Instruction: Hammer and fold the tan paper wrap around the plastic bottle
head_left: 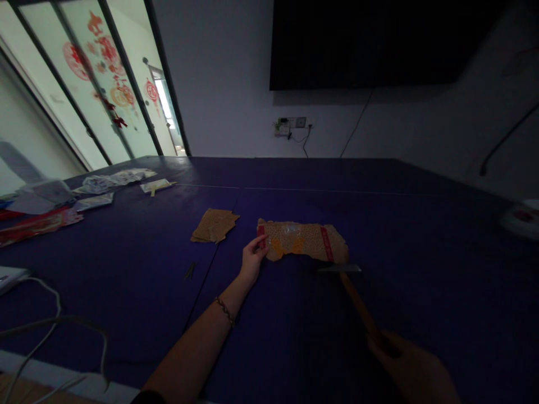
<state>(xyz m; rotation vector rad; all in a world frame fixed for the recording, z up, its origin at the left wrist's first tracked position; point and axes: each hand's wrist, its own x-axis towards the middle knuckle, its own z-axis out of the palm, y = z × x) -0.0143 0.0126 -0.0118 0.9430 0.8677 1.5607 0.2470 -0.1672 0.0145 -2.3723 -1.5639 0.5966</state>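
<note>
A long, ragged piece of brown cardboard lies on the dark blue table, marked with many small holes, red strips at both ends and clear tape. At its left end is my left hand, thumb and fingers closed on the edge by the red strip; anything smaller between the fingertips is too small to make out. My right hand, dim and blurred, is wrapped round the wooden handle of a hammer. The hammer's metal head is just in front of the cardboard's right end; whether they touch I cannot tell.
Folded brown cardboard lies left of my left hand, with several thin dark nail-like pieces nearer me. Plastic packets, a red package and white cables occupy the left side. A pale object sits far right.
</note>
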